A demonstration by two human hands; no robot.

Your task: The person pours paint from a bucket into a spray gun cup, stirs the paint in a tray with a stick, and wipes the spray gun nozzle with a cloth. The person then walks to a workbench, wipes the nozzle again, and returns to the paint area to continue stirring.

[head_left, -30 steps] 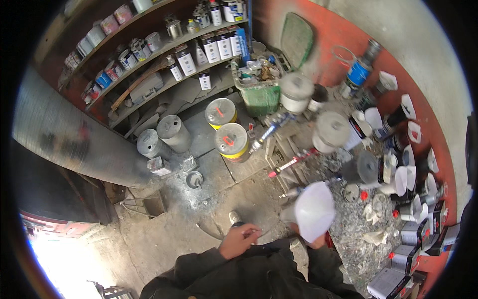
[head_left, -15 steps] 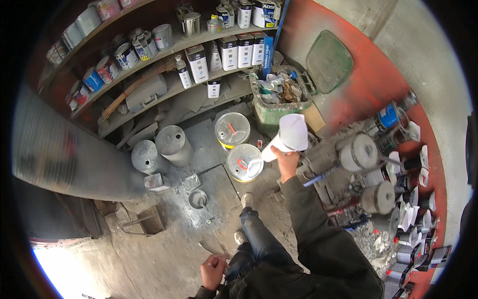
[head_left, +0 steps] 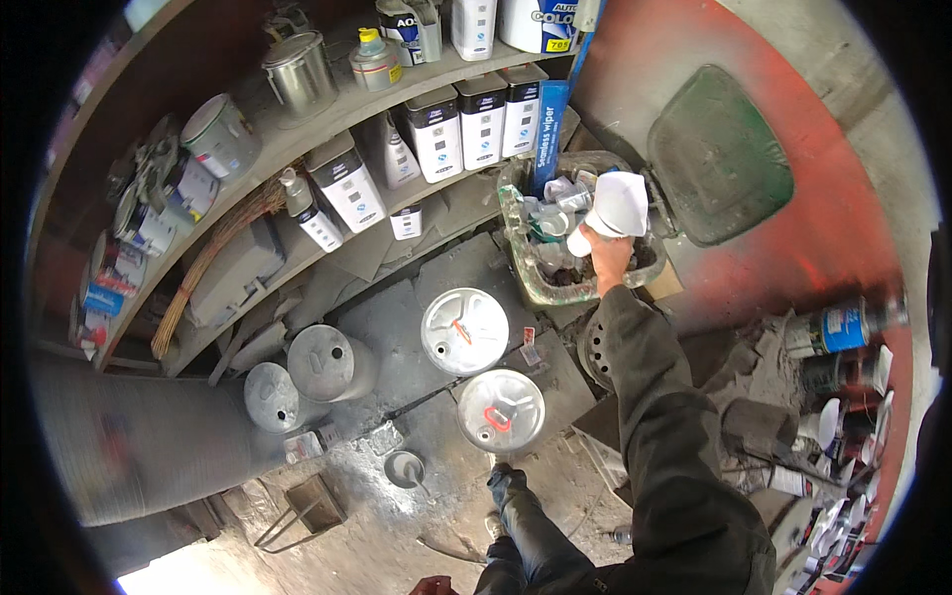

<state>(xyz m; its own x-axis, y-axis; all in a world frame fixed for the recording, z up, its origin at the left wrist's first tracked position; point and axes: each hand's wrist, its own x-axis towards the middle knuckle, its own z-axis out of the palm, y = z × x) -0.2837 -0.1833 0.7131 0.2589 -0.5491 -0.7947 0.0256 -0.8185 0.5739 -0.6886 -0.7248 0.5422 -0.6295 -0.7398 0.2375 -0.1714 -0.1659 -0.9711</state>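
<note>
My right hand (head_left: 607,254) is closed round a white, cone-shaped paper cup (head_left: 623,206), its wide end tipped up and away from me. It is over the green waste bin (head_left: 540,290), which is filled with crumpled paper, cups and other rubbish. The bin's green lid (head_left: 719,159) hangs back against the red wall. My left hand (head_left: 433,585) shows only in part at the lower edge; its fingers are mostly cut off, so what it holds cannot be made out.
Two metal-topped drums (head_left: 466,330) stand before me, with two grey drums (head_left: 332,364) to their left. A small pot (head_left: 404,469) sits on the stained floor. Shelves (head_left: 426,71) of cans curve along the back. Dusty cans and tools crowd the right side (head_left: 759,426).
My right hand has carried the white cup forward and away from me, from beside the drums to over the bin. My left hand has dropped toward the lower edge. The view has shifted.
</note>
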